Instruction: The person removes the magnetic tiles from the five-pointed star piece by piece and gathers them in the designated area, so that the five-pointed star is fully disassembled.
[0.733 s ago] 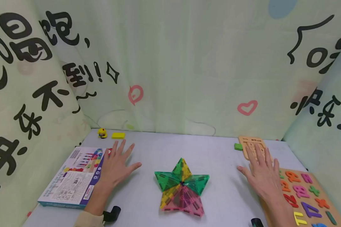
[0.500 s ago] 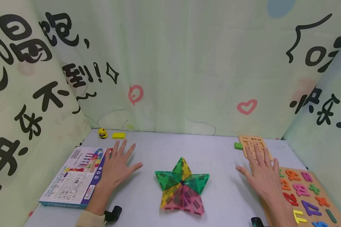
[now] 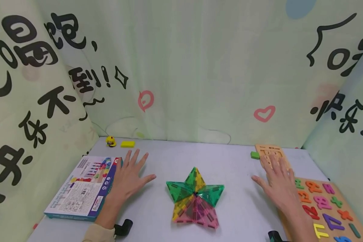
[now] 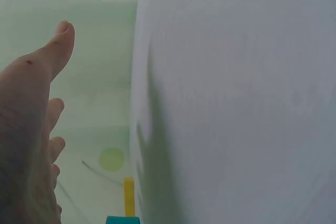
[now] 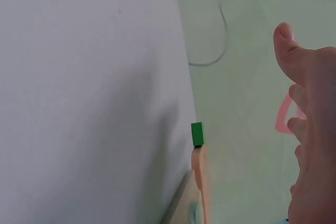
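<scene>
A star of translucent green, yellow and pink magnetic tiles (image 3: 195,198) lies mid-table between the two hands. My left hand (image 3: 129,179), fingers spread and palm down, hovers beside the printed box (image 3: 81,188) and overlaps its right edge in the head view. On the other side my right hand (image 3: 276,188) is held flat over the table, its fingertips overlapping a small wooden board (image 3: 272,154). In the wrist views both the left hand (image 4: 31,114) and the right hand (image 5: 315,124) show straight fingers with nothing in them, raised above the white surface.
A board of colourful foam-like numbers and signs (image 3: 329,208) lies at the right, partly under the right forearm. Beside the small wooden board is a green block (image 3: 255,155). At the back left stand a yellow toy figure (image 3: 110,141) and a yellow block (image 3: 127,144). Printed curtains enclose the table.
My left hand has shifted slightly to the right in the head view, together with a small shift of the whole scene. The right hand's fingers have tilted a little; the star stays in place.
</scene>
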The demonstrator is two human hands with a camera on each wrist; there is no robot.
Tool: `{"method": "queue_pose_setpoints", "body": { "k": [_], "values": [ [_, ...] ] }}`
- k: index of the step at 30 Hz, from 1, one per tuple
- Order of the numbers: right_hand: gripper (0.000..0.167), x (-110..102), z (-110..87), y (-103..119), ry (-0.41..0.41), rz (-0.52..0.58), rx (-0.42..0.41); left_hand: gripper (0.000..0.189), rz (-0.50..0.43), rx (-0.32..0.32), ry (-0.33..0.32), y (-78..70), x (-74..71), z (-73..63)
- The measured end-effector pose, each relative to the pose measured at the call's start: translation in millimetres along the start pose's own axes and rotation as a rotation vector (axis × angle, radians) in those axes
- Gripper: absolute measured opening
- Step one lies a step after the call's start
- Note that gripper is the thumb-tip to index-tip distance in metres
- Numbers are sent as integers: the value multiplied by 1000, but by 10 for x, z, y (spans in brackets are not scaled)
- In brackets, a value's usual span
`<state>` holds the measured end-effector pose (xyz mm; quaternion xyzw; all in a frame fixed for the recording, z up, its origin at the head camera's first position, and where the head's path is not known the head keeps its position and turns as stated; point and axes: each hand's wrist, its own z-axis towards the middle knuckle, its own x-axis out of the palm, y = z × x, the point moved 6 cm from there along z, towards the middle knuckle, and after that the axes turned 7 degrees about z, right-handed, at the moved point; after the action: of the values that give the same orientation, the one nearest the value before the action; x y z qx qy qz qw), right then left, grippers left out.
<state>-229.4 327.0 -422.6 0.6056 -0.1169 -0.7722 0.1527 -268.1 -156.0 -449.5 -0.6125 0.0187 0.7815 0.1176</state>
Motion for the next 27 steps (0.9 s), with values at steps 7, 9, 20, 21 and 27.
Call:
{"method": "queue_pose_setpoints", "body": {
  "k": [7,9,20,21,27],
  "values": [
    [86,-15,37,291,27,98,-69,88,-24,22,23,-177,21,39],
    [84,-1,40,385,37,134,-94,88,-34,30,36,-254,31,46],
    [74,308,64,752,154,185,-140,87,-61,154,95,-852,62,80],
    [73,338,61,788,164,194,-143,87,-62,168,110,-908,81,79],
    [65,507,48,952,274,270,-103,88,-106,212,213,-1232,171,66]
  ]
}}
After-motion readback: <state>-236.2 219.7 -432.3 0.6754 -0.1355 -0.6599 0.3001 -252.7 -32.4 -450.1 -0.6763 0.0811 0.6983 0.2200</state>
